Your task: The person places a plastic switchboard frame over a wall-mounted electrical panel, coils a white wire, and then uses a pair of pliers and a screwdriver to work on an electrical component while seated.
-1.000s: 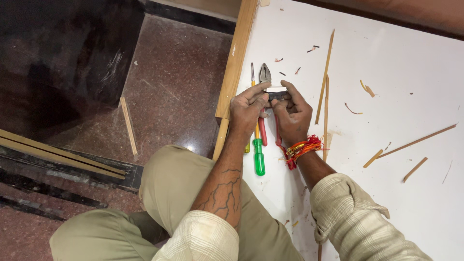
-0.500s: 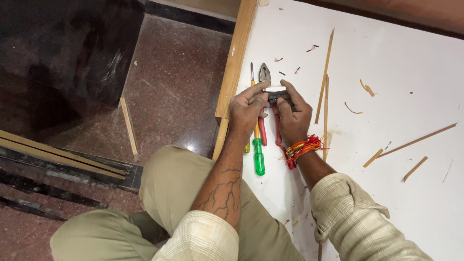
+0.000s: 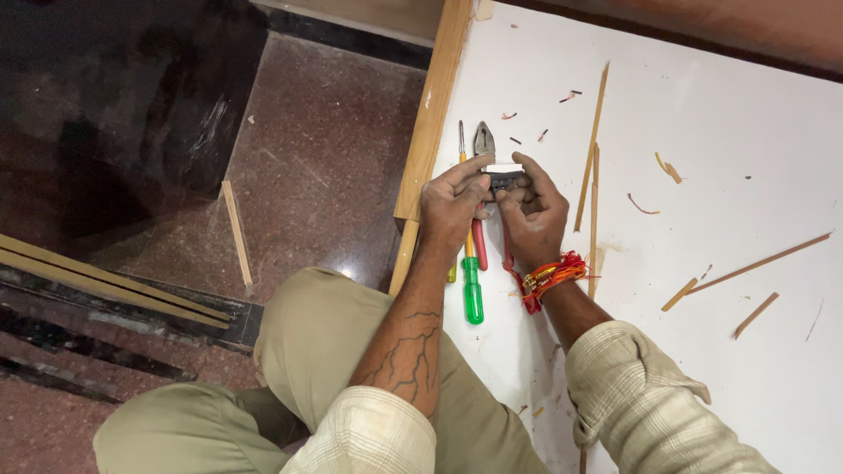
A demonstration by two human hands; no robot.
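Both hands pinched a small dark metal part between them on the white board, left hand and right hand equally close, directly above red-handled pliers lying lengthwise away from the person.

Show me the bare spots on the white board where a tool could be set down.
Free: the white board between the upright wooden strips and the slanted sticks at right, and the lower right corner. Crowded: around the left hand and right hand, where the pliers and green-handled screwdriver lie.
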